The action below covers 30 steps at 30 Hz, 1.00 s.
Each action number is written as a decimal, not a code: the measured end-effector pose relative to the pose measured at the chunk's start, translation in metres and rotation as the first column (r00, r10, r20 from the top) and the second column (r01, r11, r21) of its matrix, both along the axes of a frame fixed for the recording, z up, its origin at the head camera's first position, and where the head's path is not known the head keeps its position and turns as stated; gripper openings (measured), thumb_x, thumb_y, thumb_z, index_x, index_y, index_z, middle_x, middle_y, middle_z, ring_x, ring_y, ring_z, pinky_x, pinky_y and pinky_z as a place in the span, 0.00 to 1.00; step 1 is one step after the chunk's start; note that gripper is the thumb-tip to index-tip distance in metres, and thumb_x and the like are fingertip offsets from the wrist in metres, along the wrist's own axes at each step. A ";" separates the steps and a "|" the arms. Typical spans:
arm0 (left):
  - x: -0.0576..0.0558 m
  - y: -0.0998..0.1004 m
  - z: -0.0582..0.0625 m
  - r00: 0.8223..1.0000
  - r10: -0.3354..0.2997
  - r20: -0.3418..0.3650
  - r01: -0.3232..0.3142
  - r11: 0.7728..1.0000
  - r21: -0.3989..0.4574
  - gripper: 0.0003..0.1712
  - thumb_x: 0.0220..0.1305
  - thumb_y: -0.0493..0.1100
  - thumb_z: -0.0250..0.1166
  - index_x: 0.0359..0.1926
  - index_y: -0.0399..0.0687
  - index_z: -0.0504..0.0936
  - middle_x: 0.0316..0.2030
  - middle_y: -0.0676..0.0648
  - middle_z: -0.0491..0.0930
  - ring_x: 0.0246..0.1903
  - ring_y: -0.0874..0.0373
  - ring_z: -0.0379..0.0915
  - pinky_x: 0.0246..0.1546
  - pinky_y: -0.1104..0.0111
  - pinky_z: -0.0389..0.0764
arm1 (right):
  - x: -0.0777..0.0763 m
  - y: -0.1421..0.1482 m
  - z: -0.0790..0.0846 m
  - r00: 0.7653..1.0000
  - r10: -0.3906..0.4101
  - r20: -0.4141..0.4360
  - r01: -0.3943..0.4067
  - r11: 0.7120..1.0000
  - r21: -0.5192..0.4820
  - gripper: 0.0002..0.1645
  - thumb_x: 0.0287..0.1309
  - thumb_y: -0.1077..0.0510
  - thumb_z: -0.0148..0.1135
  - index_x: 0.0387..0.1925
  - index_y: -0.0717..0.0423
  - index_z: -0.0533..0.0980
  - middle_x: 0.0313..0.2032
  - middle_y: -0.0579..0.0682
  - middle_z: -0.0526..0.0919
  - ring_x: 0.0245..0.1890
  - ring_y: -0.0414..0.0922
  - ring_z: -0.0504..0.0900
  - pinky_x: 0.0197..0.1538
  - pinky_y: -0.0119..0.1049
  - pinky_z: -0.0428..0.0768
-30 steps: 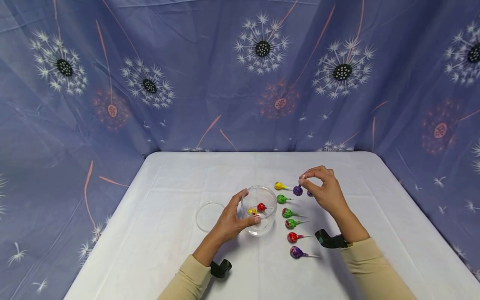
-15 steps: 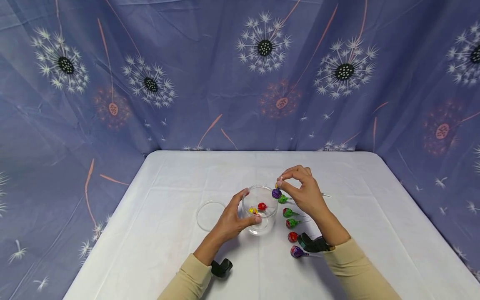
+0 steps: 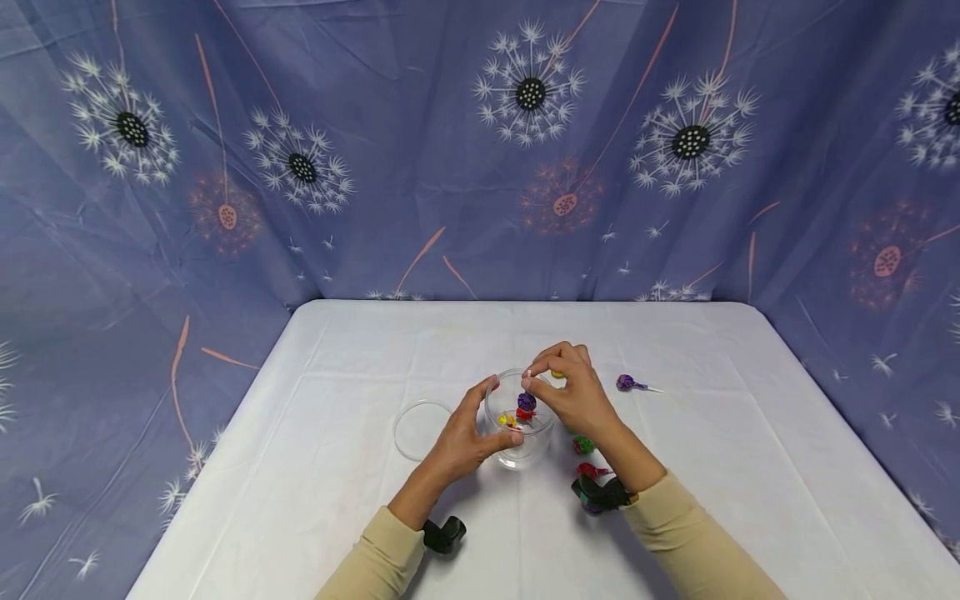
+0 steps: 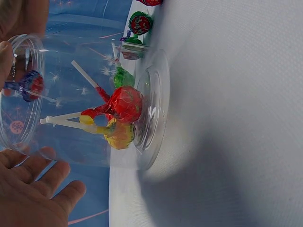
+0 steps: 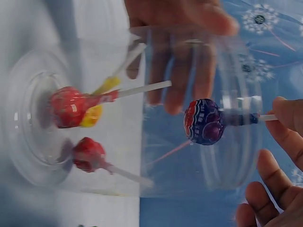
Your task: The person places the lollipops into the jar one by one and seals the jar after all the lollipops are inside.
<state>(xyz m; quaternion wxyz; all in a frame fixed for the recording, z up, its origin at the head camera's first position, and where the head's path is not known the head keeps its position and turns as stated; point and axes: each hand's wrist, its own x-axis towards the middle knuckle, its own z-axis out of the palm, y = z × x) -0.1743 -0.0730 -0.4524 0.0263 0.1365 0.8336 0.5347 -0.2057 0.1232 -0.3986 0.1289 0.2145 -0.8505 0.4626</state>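
Observation:
My left hand (image 3: 465, 437) grips a clear plastic jar (image 3: 536, 443) near its mouth, thumb on the near side and fingers on the far side. The jar stands upright on the white table. My right hand (image 3: 576, 396) pinches a purple lollipop (image 5: 204, 122) by its white stick, candy end down. Its wrapped head is inside the jar, just below the rim, while the fingertips stay above. At the jar's bottom lie two red lollipops (image 5: 68, 108) and a yellow lollipop (image 4: 119, 136), sticks leaning upward.
A clear round lid (image 3: 400, 433) lies left of the jar. Right of it, a green lollipop (image 3: 582, 445) and a red lollipop (image 3: 590, 472) show partly behind the right arm. Another purple lollipop (image 3: 626, 382) lies farther right. A dandelion-print curtain (image 3: 420, 167) hangs behind the table.
My right hand has carried the purple lollipop leftward from the row and lowered its head into the jar's mouth. My left hand keeps its grip on the jar.

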 end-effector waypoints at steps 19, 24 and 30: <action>0.000 0.000 0.001 1.000 -0.006 0.005 0.006 1.000 -0.007 0.54 0.47 0.59 0.72 0.71 0.57 0.54 0.69 0.49 0.62 0.70 0.50 0.54 0.69 0.49 0.56 | -0.003 -0.009 -0.019 0.996 -0.082 0.040 0.075 0.985 0.156 0.05 0.52 0.51 0.68 0.29 0.47 0.84 0.44 0.50 0.73 0.46 0.47 0.63 0.44 0.40 0.65; 0.001 0.000 0.001 1.000 -0.005 0.016 0.005 1.000 -0.002 0.54 0.47 0.59 0.73 0.71 0.58 0.54 0.69 0.50 0.62 0.69 0.50 0.55 0.69 0.48 0.56 | -0.002 -0.009 -0.019 0.995 -0.088 0.045 0.079 0.981 0.175 0.03 0.51 0.54 0.69 0.31 0.44 0.84 0.44 0.50 0.74 0.46 0.47 0.64 0.43 0.40 0.67; 0.001 0.000 0.002 1.000 0.000 0.020 0.001 1.000 -0.007 0.54 0.46 0.59 0.73 0.71 0.58 0.55 0.69 0.50 0.62 0.69 0.51 0.55 0.69 0.48 0.56 | -0.001 -0.006 -0.015 0.996 -0.089 0.028 0.084 0.986 0.143 0.06 0.52 0.52 0.68 0.34 0.45 0.83 0.44 0.48 0.73 0.45 0.45 0.64 0.46 0.40 0.68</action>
